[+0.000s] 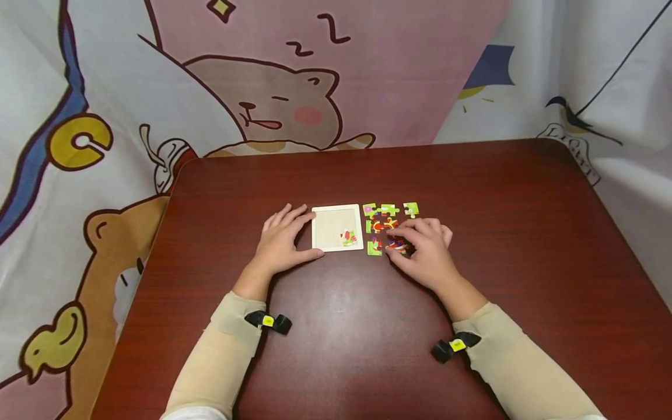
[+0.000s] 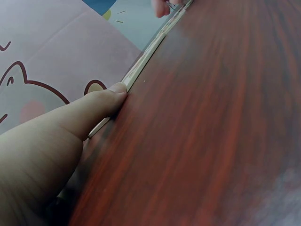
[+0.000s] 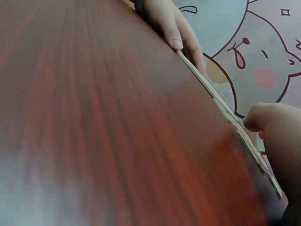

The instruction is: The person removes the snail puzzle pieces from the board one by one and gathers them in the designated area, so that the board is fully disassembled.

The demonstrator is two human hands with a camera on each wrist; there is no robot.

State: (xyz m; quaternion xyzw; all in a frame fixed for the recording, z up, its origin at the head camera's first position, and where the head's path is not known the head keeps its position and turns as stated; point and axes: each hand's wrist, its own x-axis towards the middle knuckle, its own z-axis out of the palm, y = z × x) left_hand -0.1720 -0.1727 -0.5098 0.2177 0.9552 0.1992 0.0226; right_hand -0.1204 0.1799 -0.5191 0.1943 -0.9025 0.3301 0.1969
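Observation:
A shallow square puzzle tray point(image 1: 338, 207) with a pale wooden rim lies on the table, one colourful piece point(image 1: 349, 238) in its lower right corner. My left hand point(image 1: 280, 242) is spread along its left side, thumb at the front edge and forefinger by the back corner. Beside the tray, my right hand point(image 1: 426, 251) hovers low over loose jigsaw pieces, thumb and forefinger apart. A red-and-blue piece point(image 1: 398, 247) shows between them, partly covered. In the right wrist view, the thumb point(image 3: 256, 117) is close above the piece edges.
Other loose pieces lie in rough rows right of the tray, including a green one point(image 1: 411, 209) at the back right and another point(image 1: 374, 247) near the front. The dark red wooden table point(image 1: 336, 350) meets a cartoon-printed cloth point(image 1: 409, 70) behind.

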